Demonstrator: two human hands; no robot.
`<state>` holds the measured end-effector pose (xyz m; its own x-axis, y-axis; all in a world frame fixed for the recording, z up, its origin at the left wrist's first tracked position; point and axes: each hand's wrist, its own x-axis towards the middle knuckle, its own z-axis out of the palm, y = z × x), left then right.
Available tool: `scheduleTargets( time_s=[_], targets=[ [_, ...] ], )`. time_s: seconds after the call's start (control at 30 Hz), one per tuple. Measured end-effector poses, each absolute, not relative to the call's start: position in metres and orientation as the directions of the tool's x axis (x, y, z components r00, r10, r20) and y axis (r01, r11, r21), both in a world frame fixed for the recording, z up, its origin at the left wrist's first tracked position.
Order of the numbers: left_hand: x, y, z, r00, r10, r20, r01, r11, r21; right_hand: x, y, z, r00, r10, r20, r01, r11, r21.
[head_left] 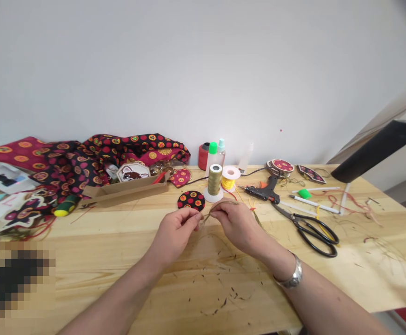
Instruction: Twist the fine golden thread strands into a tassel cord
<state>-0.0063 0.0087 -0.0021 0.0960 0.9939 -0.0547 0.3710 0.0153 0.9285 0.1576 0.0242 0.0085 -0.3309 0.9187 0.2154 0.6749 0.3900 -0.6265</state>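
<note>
Between my two hands runs a small bundle of olive thread. My left hand pinches one end of it between thumb and fingertips. On the other side my right hand, with a silver bracelet on the wrist, is closed on the same thread, part of which passes over its fingers. Just beyond the hands stands a spool of olive thread. A round black fabric piece with red and yellow motifs lies beyond my left hand. Beside the olive spool is a spool of yellow cord.
Black-handled scissors, a glue gun and a white pen lie to the right. Patterned fabric and a cardboard box are at the left. Bottles and a red thread cone stand by the wall. Scraps dot the table.
</note>
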Motion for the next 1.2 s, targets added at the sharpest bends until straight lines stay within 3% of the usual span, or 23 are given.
scheduleTargets(
  time_s=[0.17, 1.2],
  targets=[
    [-0.0038, 0.0079, -0.0040, 0.123, 0.988, -0.091, 0.275, 0.054, 0.960, 0.1580, 0.0238, 0.0056, -0.328, 0.920, 0.213, 0.665, 0.385, -0.640],
    [-0.0022, 0.0061, 0.0014, 0.053, 0.992, -0.115, 0.354, 0.089, 0.931, 0.1577, 0.0222, 0.0040, -0.355, 0.908, 0.224, 0.626, 0.409, -0.664]
  ],
)
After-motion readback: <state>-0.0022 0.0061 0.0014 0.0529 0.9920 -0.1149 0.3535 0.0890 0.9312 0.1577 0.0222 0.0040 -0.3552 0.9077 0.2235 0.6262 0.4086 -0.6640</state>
